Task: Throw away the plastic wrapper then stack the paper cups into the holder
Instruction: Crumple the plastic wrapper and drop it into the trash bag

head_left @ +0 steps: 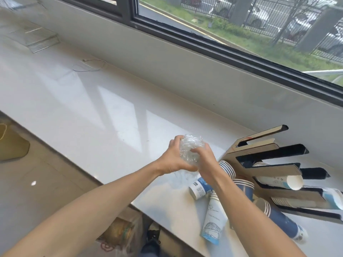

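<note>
Your left hand and right hand both curl their fingers around the crumpled plastic wrapper above the counter, so you are in the first step, and next I think it needs a bin, which is not visible here, while the paper cups lie beside the holder.

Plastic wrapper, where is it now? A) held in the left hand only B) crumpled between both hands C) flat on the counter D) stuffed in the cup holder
B: the crumpled plastic wrapper is balled up above the counter, with left hand and right hand both curled round it.
</note>
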